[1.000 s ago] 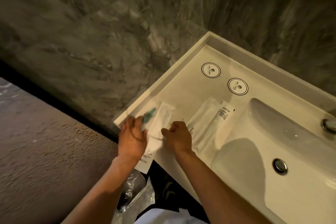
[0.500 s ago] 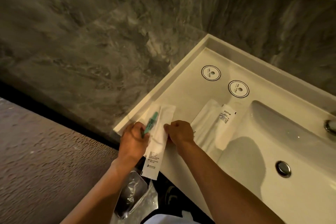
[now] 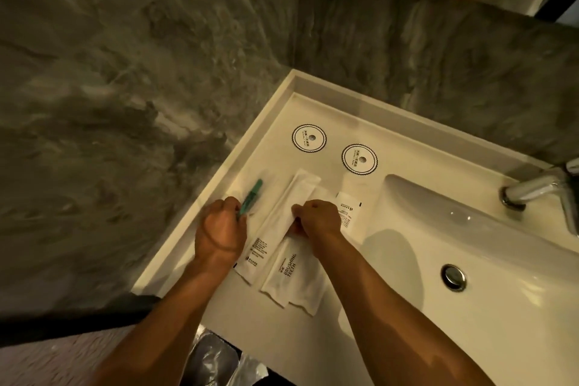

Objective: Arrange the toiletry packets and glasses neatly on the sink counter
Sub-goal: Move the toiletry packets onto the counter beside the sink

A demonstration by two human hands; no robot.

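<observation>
The surface (image 3: 313, 351) is plain cream-white. The packets are white: the one (image 3: 294, 276) below the right-hand fingers (image 3: 297, 213) bears black "BRUSHING TEETH" lettering. A teal-green handle (image 3: 252, 194) shows at the left-hand fingers (image 3: 233, 202). Two white discs (image 3: 309, 138) carry black scalloped rings. The wall (image 3: 125, 103) is grey-veined marble.

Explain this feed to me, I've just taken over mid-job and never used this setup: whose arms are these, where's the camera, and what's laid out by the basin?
There is no machine: these are a person's two bare arms, filmed by a wide-angle camera on their head, looking down at a white sink counter. The left hand grips a green-handled item in a clear wrapper. The right hand pinches a long white packet. Below it lies a packet marked BRUSHING TEETH, partly over another white packet, and a further one lies right of the hand. Two round paper coasters sit farther back. The basin and tap are to the right. No glasses are in view.
</observation>
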